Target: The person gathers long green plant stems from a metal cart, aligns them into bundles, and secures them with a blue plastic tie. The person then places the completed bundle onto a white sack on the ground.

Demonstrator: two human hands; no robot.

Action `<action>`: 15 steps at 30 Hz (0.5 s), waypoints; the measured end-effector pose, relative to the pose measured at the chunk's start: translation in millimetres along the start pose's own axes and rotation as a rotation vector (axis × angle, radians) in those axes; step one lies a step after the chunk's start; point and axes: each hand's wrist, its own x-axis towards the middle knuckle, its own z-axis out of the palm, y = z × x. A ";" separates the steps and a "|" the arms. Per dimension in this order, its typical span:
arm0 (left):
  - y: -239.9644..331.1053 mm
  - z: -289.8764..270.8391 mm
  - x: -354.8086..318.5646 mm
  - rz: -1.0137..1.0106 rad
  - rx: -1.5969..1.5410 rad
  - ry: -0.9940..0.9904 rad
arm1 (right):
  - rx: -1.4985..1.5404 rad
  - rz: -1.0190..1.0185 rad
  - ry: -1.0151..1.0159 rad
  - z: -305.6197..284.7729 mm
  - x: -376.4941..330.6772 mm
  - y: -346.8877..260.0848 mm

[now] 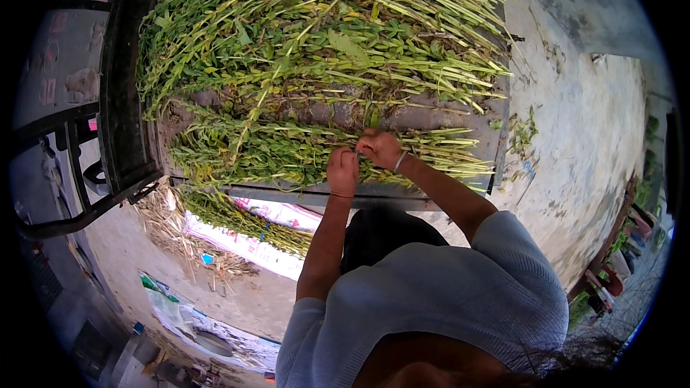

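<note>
My left hand (343, 171) and my right hand (381, 149) meet over a bundle of cut leafy stalks (280, 152) at the near edge of a flat metal cart bed (338, 111). Both hands are closed, fingertips pinched close together just above the stalks. A small dark bit shows between the fingers, too small to name. The bundle's leafy ends point left and its bare pale stems point right. Beyond it, a larger heap of the same green stalks (287, 36) covers the bed.
Dark metal rails (79, 165) frame the cart's left end. Below the near edge, another stalk bundle (248, 224) with a blue tie lies on a white and pink sack (269, 255). Dry straw (172, 223) is scattered beside it. Fallen leaves (523, 131) lie on the concrete at right.
</note>
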 end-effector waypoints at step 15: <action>-8.1 -21.5 27.4 -0.003 -0.171 -0.307 | -0.210 0.093 0.078 12.7 -2.7 -11.8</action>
